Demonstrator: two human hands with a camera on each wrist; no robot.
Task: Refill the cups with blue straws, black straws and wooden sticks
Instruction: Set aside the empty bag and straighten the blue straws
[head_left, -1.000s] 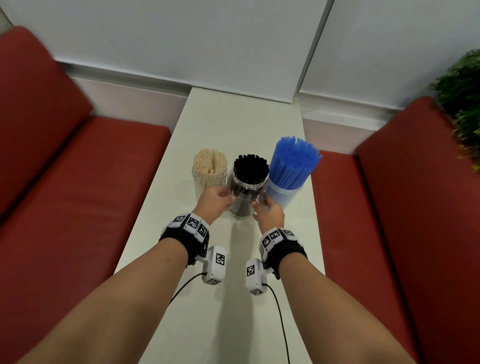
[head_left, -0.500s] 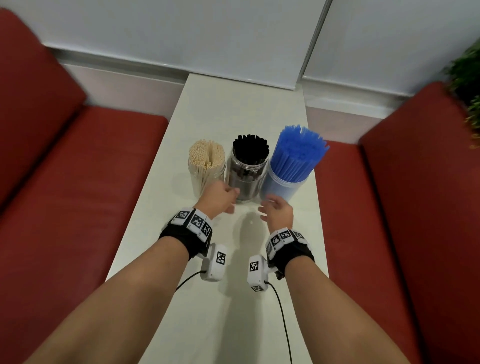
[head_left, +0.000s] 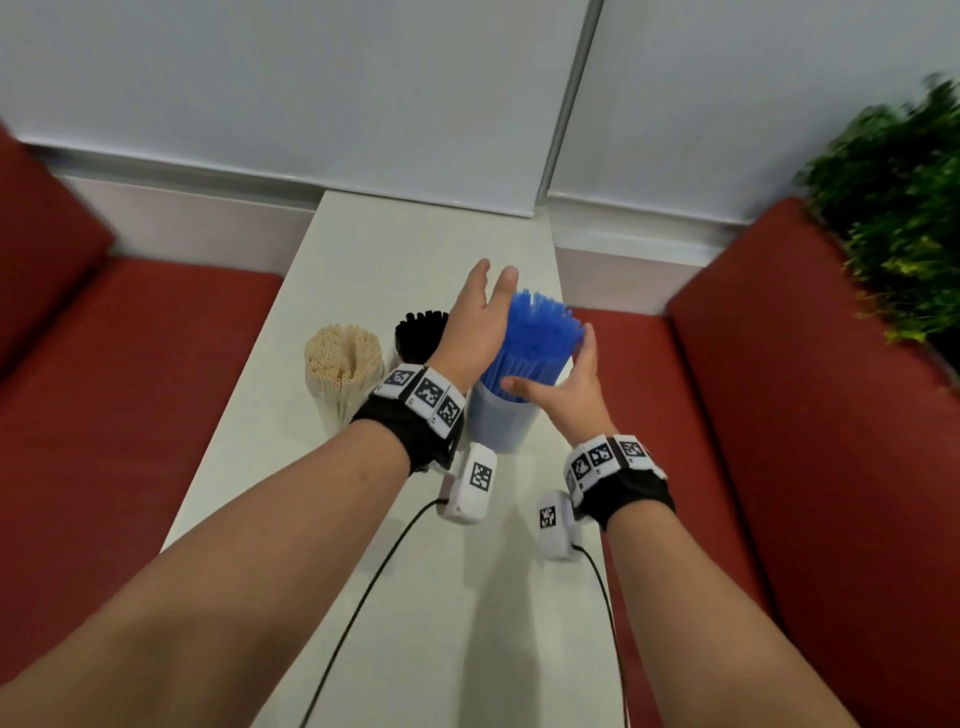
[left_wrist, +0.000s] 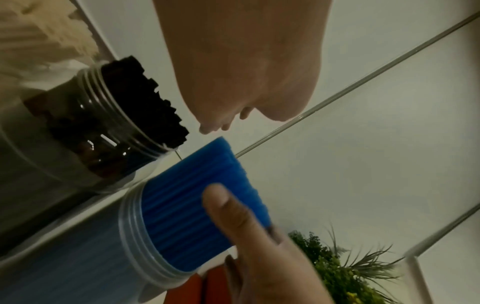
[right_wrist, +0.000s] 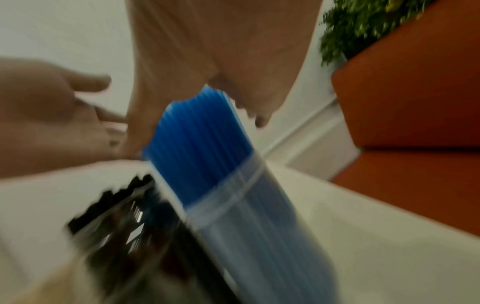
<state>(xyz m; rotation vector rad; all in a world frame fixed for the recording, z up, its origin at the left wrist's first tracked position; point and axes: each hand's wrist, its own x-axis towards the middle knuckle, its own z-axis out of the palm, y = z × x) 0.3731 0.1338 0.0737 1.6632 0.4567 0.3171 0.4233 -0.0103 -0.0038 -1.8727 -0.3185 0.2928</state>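
Three clear cups stand in a row on the white table (head_left: 415, 597). The left one holds wooden sticks (head_left: 343, 353), the middle one black straws (head_left: 418, 332), the right one a tall bundle of blue straws (head_left: 535, 338). My left hand (head_left: 480, 317) is raised with straight fingers against the left side of the blue bundle, and it hides part of the black straws. My right hand (head_left: 571, 379) is open on the bundle's right side, thumb lying across the straws just above the cup rim (left_wrist: 135, 232). In the right wrist view the blue straws (right_wrist: 200, 144) stand between both palms.
Red bench seats (head_left: 130, 415) flank the narrow table on both sides. A green plant (head_left: 898, 208) sits behind the right bench. White wall panels close the far end. Wrist camera cables trail over the near table.
Both hands have left the base of the black-straw cup, risen and shifted right to either side of the blue straw bundle. The view has tilted and moved closer.
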